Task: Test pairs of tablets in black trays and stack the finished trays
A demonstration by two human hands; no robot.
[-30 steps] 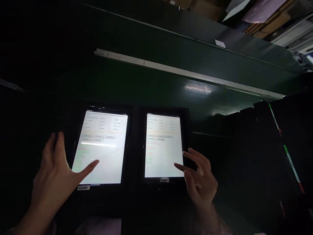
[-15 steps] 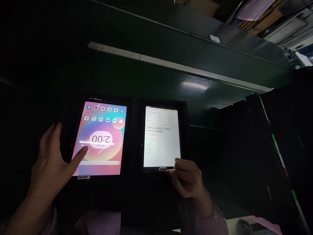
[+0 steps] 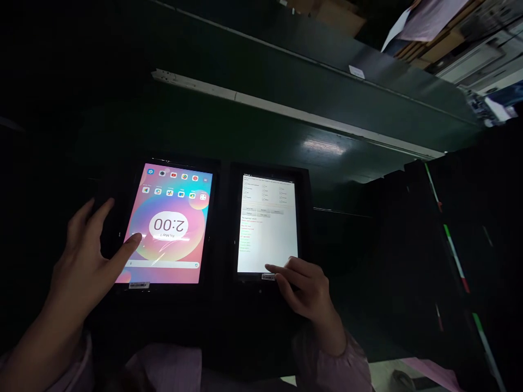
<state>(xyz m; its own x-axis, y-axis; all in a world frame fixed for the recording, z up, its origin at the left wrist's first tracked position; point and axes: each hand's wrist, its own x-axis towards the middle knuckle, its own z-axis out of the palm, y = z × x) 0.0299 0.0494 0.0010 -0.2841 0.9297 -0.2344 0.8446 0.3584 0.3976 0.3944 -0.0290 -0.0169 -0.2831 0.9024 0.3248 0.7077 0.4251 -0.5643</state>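
left hand (image 3: 84, 256): half open, spread, index fingertip (image 3: 137, 237) touching left tablet (image 3: 167, 223) screen | right hand (image 3: 304, 288): loosely curling, fingertips at right tablet (image 3: 267, 223) lower edge | tablets sitting side by side in black mounts (image 3: 224, 228), long axes pointing away from the person

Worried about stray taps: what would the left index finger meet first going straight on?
Probably the left tablet's screen, near its clock; depth is unclear, so the finger may already touch it.

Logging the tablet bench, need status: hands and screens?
Left hand, index finger on left tablet's home screen. Right hand at lower edge of right tablet, test checklist up. Nothing over screens.
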